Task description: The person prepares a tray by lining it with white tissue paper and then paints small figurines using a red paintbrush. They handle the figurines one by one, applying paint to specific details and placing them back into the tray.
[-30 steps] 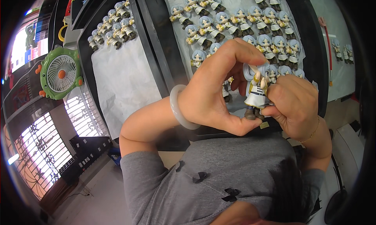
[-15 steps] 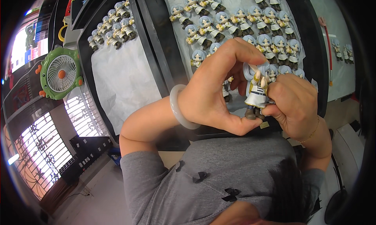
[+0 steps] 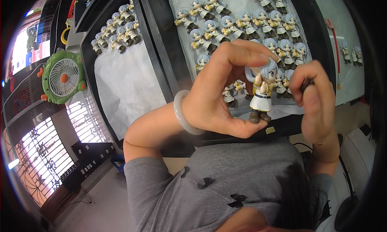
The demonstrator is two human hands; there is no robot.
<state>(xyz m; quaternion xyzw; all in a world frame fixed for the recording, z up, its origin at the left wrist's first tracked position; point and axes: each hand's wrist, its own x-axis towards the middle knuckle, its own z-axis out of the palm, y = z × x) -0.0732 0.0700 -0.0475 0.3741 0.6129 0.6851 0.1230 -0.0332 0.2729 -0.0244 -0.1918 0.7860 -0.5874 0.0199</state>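
My left hand (image 3: 215,86) is closed on a small painted figurine (image 3: 261,95), its head under the forefinger and its brown boots resting on the thumb. The figurine has pale blue-grey hair, a white dress with yellow trim and a dark belt, and its hands are raised at the chest. Apart from it, just to the right, my right hand (image 3: 316,101) has curled fingers around a small dark object (image 3: 307,84), too covered to name. Behind both hands, similar figurines (image 3: 246,24) lie in rows on a paper-lined black tray (image 3: 322,38), some partly hidden by my hands.
On the left, a second black tray with white paper (image 3: 125,82) holds more figurines (image 3: 121,30) at its far end. A green fan (image 3: 62,76) stands beyond it. At the right lie a red-handled brush (image 3: 337,54) and several figurine pieces (image 3: 350,54).
My right hand has drawn away from the figurine to the right and turned. The figurine stays in my left hand, slightly turned and more exposed.
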